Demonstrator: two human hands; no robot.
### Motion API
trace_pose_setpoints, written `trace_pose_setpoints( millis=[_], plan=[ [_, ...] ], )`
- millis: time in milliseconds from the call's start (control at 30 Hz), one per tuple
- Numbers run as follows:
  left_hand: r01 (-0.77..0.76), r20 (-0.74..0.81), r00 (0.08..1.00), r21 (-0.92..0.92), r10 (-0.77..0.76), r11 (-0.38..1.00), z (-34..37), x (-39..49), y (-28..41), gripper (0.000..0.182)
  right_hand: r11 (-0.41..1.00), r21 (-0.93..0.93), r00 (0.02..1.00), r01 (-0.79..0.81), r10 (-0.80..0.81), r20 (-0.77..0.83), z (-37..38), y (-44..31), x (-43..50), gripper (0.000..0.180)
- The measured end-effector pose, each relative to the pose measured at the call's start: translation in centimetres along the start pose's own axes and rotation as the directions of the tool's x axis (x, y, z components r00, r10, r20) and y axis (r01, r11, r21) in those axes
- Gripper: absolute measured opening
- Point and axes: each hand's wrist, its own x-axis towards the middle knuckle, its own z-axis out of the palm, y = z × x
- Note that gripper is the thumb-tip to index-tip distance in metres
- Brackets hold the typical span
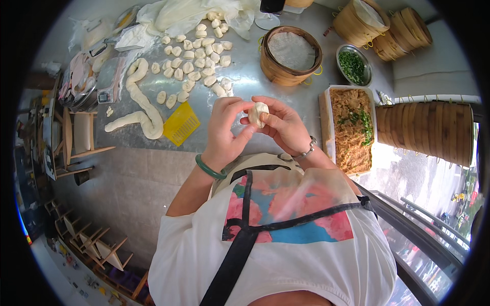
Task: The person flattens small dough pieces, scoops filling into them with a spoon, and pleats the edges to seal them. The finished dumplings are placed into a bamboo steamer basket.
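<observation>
Both hands meet above the table's near edge around a small piece of dough point(258, 114). My right hand point(282, 120) grips it between thumb and fingers, while the fingertips of my left hand point(231, 124) lie at its left side; whether they press on it I cannot tell. Many dough pieces point(188, 68) lie on the steel table beyond. A long rope of dough point(139, 97) curves at the left, with a yellow plastic dough scraper point(182, 124) beside its lower end. To the right of the hands stands a white tub of meat filling point(350, 126) topped with chopped green onion.
A lined bamboo steamer point(291, 78) stands beyond my hands. A metal bowl of chopped green onion point(354, 65) is right of it. Stacked steamers point(425, 132) fill the right side. A digital scale point(109, 82) and flour box point(132, 38) stand left, plastic sheeting point(183, 17) at the back.
</observation>
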Motion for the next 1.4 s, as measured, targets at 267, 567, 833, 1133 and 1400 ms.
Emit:
trace_pose_setpoints(
  millis=[267,567,833,1133,1400],
  plan=[
    [-0.056,0.027,0.998,0.082,0.054,0.995,0.6,0.5,-0.4,0.036,0.998,0.061,1.000,-0.013,0.014,-0.008,-0.1,-0.1,0.0,0.033],
    [0.123,-0.037,0.991,-0.040,-0.125,0.992,1.1,0.4,-0.7,0.024,1.000,0.017,0.995,0.020,-0.018,-0.099,0.0,0.8,0.4,0.032],
    [-0.034,-0.069,0.997,0.083,0.039,0.996,0.2,-0.1,-0.6,0.018,0.998,0.064,0.991,0.020,-0.011,-0.137,0.1,0.6,0.5,0.031],
    [-0.081,-0.098,0.990,0.204,0.103,0.976,0.1,-0.4,-1.0,0.022,0.998,-0.008,0.982,0.060,-0.061,-0.177,0.9,1.3,0.8,0.031],
    [0.107,-0.119,0.988,0.084,-0.097,0.991,0.3,-0.5,-1.4,0.017,0.948,-0.248,0.954,0.201,-0.247,-0.171,1.0,2.0,0.8,0.030]
  ],
)
